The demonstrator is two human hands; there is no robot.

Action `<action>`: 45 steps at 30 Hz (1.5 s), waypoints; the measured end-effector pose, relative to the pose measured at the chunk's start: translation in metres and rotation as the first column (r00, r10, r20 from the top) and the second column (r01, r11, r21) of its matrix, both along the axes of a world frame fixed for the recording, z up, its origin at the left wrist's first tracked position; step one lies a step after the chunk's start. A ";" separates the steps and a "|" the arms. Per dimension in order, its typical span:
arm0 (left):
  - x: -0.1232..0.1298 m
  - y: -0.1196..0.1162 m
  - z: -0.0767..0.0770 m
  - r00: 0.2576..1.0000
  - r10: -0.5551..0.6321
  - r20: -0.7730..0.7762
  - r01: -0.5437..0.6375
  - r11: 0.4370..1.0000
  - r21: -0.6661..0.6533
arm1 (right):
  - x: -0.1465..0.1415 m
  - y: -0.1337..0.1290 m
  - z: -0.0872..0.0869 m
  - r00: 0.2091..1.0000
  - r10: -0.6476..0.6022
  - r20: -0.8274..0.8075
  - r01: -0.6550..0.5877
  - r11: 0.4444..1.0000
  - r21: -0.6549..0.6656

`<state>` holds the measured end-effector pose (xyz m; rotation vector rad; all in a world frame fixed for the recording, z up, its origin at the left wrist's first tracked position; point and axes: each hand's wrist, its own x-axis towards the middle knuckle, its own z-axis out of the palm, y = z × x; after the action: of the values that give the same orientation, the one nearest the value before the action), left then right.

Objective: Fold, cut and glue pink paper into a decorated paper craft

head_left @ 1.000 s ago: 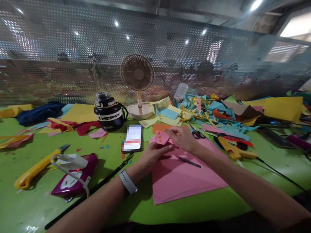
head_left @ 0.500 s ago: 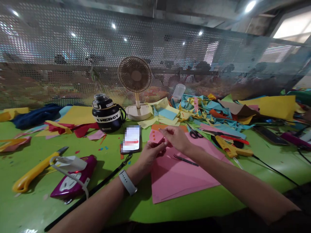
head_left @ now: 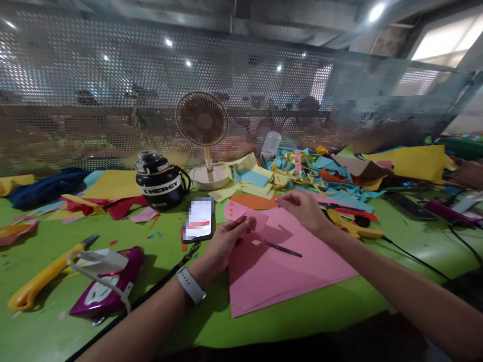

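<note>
My left hand (head_left: 230, 241) pinches a small piece of pink paper (head_left: 259, 223) above a stack of larger pink sheets (head_left: 294, 276). Up and to the right, apart from it, is my right hand (head_left: 304, 208). Its thumb and fingertips are pressed together, and whatever they hold is too small to make out. Between the hands and a little nearer to me, dark tweezers (head_left: 283, 249) lie on the pink sheets. A strip of orange paper (head_left: 258, 201) lies behind the hands, and small orange squares (head_left: 231, 211) rest on pink paper by my left fingers.
On the green table, a phone (head_left: 198, 218), a black flask (head_left: 160, 183) and a fan (head_left: 204, 120) stand left of centre. Farther left are a yellow utility knife (head_left: 49, 276) and a purple power strip (head_left: 109, 289). A yellow glue gun (head_left: 352, 226) lies right, before heaped paper scraps (head_left: 302, 166).
My right hand has drawn away from my left, up and to the right, exposing the pink piece in the left. The whole view has shifted slightly.
</note>
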<state>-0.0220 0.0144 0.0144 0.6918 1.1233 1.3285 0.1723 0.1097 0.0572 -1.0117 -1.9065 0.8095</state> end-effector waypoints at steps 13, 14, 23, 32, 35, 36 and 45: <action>0.002 -0.003 -0.003 0.999 -0.013 -0.050 0.014 1.000 0.018 | -0.027 -0.032 -0.015 0.947 0.320 0.002 -0.309 0.916 -0.258; 0.002 -0.004 -0.002 0.998 -0.023 -0.050 0.024 1.000 0.017 | -0.028 -0.031 -0.016 0.945 0.327 -0.012 -0.320 0.917 -0.238; 0.002 -0.002 0.004 0.996 0.066 -0.059 -0.067 0.998 -0.009 | -0.012 -0.022 -0.009 0.964 0.260 0.053 -0.242 0.943 -0.227; 0.000 -0.003 0.003 0.986 0.160 0.044 -0.158 0.987 -0.032 | -0.012 -0.028 -0.010 0.939 0.335 -0.080 -0.333 0.824 -0.459; 0.001 -0.004 0.004 0.993 0.117 0.032 -0.116 0.993 -0.028 | -0.009 -0.026 -0.018 0.915 0.388 -0.112 -0.391 0.780 -0.488; 0.001 -0.004 0.004 0.995 0.097 0.012 -0.096 0.995 -0.017 | -0.007 -0.025 -0.023 0.907 0.403 -0.120 -0.406 0.764 -0.502; 0.001 0.000 -0.003 0.993 0.075 -0.087 -0.062 0.989 0.137 | -0.003 -0.025 -0.034 0.905 0.346 -0.246 -0.418 0.629 -0.655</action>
<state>-0.0213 0.0144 0.0116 0.8262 1.1469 1.4532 0.1697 0.0845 0.0230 -0.9529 -1.7652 1.9119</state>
